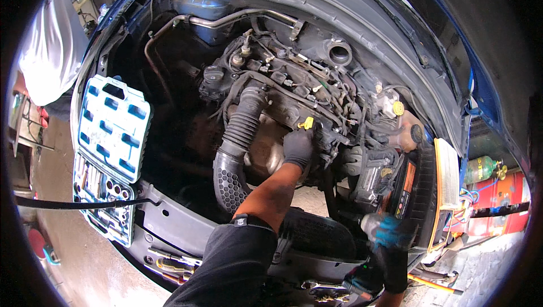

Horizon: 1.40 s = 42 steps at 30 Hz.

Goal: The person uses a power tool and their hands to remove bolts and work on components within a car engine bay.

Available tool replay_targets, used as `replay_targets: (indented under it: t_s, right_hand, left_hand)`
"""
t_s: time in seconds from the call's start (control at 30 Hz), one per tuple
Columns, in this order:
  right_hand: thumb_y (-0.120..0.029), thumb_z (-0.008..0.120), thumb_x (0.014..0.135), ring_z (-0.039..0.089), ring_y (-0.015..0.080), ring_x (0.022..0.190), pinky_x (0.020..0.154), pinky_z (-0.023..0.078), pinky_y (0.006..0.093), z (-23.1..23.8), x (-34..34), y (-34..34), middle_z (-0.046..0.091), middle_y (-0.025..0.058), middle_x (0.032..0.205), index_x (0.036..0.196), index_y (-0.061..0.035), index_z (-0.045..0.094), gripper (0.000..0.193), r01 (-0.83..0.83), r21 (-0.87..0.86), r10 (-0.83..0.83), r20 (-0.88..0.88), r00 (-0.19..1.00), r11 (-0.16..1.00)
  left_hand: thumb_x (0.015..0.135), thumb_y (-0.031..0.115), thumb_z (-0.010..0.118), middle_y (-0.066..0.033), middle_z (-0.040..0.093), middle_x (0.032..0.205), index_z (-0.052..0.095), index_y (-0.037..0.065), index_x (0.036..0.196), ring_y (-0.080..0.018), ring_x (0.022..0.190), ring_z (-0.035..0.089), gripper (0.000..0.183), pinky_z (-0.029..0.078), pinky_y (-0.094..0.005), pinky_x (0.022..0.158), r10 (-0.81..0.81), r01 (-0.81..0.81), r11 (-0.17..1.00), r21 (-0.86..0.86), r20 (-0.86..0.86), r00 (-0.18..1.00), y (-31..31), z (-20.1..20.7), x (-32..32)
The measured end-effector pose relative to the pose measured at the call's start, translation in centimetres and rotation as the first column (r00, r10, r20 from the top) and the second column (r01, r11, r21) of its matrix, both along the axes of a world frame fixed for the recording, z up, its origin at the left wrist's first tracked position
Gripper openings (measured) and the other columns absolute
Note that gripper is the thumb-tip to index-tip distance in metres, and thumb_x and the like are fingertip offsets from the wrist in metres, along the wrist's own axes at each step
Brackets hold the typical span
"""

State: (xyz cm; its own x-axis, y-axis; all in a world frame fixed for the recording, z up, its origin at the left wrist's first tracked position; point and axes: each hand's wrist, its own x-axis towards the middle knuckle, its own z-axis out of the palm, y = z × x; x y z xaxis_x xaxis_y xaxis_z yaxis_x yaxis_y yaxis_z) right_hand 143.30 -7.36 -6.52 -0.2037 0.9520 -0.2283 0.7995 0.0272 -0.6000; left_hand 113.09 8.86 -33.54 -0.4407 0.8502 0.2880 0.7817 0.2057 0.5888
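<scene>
My left hand [298, 149], in a dark glove, reaches into the engine bay just below the yellow dipstick handle [306, 123]. Its fingers curl out of sight among the engine parts, so whether they grip anything is hidden. At the lower right my gloved right hand [394, 262] is wrapped round a cordless impact wrench [387, 229] with a grey nose and teal body, blurred by motion. The wrench is held in front of the battery [400, 185], its nose toward the engine. Left of my left hand, a black ribbed intake hose [244, 123] runs beside the engine [283, 83].
An open blue socket case [116, 131] stands at the left on the front edge of the car. Hand tools [169, 264] and a wrench [317, 285] lie along the front panel. An orange-edged air filter [447, 177] leans at the right, before a red cylinder [500, 199].
</scene>
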Motion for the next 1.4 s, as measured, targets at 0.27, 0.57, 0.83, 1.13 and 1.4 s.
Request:
replay_targets:
  t_s: [0.27, 0.57, 0.83, 1.13, 1.4]
  right_hand:
    - [-0.014, 0.061, 0.095, 0.062, 0.0197, 0.102, 0.087, 0.050, 0.0356, -0.1, 2.6, -4.0, 0.063, 0.0102, 0.115, 0.117, -0.0046, 0.059, 0.024, 0.073, -0.030, -0.073, -0.003, 0.997, 0.997]
    - [-0.011, 0.059, 0.096, 0.060, 0.0206, 0.105, 0.090, 0.049, 0.0361, 0.1, 4.3, -6.7, 0.061, 0.0097, 0.119, 0.120, -0.0044, 0.058, 0.025, 0.120, -0.004, -0.120, -0.101, 0.988, 0.993]
    - [-0.009, 0.058, 0.096, 0.059, 0.0214, 0.108, 0.093, 0.047, 0.0365, -0.5, 6.2, -11.6, 0.059, 0.0092, 0.121, 0.123, -0.0043, 0.057, 0.027, 0.174, -0.037, -0.170, -0.491, 0.854, 0.984]
    - [-0.014, 0.059, 0.097, 0.061, 0.0206, 0.081, 0.069, 0.050, 0.0336, 1.4, -2.3, -11.5, 0.063, 0.0131, 0.109, 0.127, -0.0051, 0.052, 0.032, 0.194, 0.011, -0.146, -0.613, 0.776, 0.981]
    - [-0.023, 0.059, 0.098, 0.060, 0.0166, 0.055, 0.045, 0.047, 0.0287, 3.5, -17.9, -2.1, 0.067, 0.0117, 0.092, 0.117, -0.0068, 0.058, 0.025, 0.031, -0.306, -0.239, -0.672, 0.701, 0.952]
  left_hand:
    - [0.085, 0.019, 0.056, -0.0157, 0.068, 0.076, 0.069, 0.009, 0.088, -0.0347, 0.072, 0.068, 0.017, 0.053, -0.0469, 0.066, 0.005, 0.004, 0.998, -0.070, 0.129, 0.992, -0.8, 0.8, -0.8]
    - [0.088, 0.022, 0.060, -0.0119, 0.068, 0.077, 0.064, 0.004, 0.086, -0.0281, 0.069, 0.065, 0.019, 0.052, -0.0387, 0.064, -0.051, 0.005, 0.997, 0.081, 0.582, 0.811, -4.6, 6.2, -0.5]
    - [0.085, 0.016, 0.054, -0.0069, 0.063, 0.080, 0.056, 0.013, 0.088, -0.0155, 0.057, 0.055, 0.005, 0.045, -0.0284, 0.049, -0.256, -0.031, 0.921, 0.388, 0.545, -0.799, -16.8, 12.2, -3.3]
    - [0.081, 0.015, 0.056, -0.0102, 0.066, 0.090, 0.058, 0.009, 0.102, -0.0218, 0.067, 0.061, 0.022, 0.052, -0.0347, 0.060, -0.352, -0.194, 0.931, 0.308, 0.622, -0.700, -25.6, 15.4, -9.9]
    - [0.085, 0.014, 0.053, -0.0057, 0.061, 0.083, 0.059, 0.006, 0.100, -0.0166, 0.062, 0.055, 0.018, 0.044, -0.0288, 0.053, -0.493, -0.287, 0.870, 0.402, 0.721, -0.487, -25.4, 15.5, -15.6]
